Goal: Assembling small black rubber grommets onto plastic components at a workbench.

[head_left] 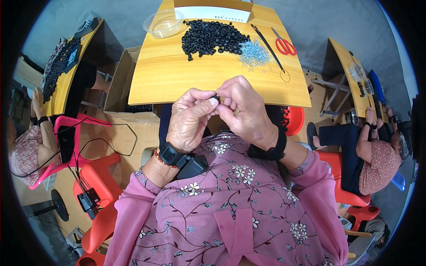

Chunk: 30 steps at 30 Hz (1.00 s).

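a small black ring is pinched between both hands, left hand and right hand, held close to be seen well.

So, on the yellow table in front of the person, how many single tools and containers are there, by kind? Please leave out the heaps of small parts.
Red-handled scissors: 1
Clear plastic bowl: 1
Long black tool with a wire loop: 1
Cardboard box: 1
Total: 4

Pile of rings on table, bowl left, scissors right, box behind.
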Motion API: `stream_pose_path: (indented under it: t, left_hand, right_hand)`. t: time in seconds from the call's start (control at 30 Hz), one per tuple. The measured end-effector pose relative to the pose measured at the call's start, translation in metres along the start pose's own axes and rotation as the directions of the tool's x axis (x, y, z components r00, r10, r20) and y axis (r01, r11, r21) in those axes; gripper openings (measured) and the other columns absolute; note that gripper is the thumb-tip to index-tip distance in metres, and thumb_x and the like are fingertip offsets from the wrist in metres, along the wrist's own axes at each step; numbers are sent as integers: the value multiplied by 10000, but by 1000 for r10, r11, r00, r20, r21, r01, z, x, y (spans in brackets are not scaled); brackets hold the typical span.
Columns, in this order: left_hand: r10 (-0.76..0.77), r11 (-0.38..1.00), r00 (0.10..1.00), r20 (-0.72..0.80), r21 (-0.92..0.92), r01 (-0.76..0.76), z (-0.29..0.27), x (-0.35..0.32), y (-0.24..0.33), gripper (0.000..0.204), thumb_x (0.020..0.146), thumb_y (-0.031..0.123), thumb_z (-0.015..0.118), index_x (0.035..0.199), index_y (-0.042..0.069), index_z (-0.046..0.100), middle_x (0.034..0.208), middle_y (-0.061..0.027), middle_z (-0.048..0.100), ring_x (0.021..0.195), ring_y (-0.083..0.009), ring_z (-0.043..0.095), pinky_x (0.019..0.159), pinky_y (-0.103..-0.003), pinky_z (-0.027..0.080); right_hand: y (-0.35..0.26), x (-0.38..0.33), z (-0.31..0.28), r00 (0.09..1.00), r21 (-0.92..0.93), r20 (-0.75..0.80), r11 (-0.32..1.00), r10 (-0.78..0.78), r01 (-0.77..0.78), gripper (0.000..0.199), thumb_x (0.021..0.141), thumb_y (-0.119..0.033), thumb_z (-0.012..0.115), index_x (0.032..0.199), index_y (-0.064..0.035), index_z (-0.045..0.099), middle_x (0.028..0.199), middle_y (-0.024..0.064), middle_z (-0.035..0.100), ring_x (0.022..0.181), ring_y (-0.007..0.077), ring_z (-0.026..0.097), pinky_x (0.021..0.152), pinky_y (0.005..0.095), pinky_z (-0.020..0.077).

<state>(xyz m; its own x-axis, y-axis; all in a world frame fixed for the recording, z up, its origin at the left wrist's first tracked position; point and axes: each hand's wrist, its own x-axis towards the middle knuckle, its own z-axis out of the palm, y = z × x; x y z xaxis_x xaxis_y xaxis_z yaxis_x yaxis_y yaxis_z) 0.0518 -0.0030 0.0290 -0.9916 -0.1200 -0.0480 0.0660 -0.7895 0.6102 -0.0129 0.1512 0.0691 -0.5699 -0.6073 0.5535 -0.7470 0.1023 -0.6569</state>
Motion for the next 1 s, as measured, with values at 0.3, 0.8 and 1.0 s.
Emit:
stream_pose_path:
  t: [0.3,0.8,1.0]
  left_hand:
    - [-38,999,999,-7,-35,38,-3,1,2,119,920,-63,612,1009,5,655,983,-109,690,870,-164,675,768,-289,572]
    - [-223,973,964,145,-22,229,-10,4,7,130,967,95,613,1037,-15,617,997,-105,659,927,-194,663,842,-340,569]
    - [-194,980,965,173,83,182,-1,2,6,118,973,113,619,1005,-1,619,986,-93,652,914,-177,651,831,-335,562]
  right_hand:
    - [2,3,4,999,-52,37,998,20,-18,303,738,43,693,989,-13,532,964,144,519,813,315,584,677,379,497]
    - [6,1,-5,999,55,46,998,23,-26,318,720,23,743,965,-28,547,900,85,524,671,172,550,589,297,482]
    - [4,0,-9,996,62,81,998,-27,22,300,718,9,751,943,-22,555,899,86,529,679,186,564,603,315,488]
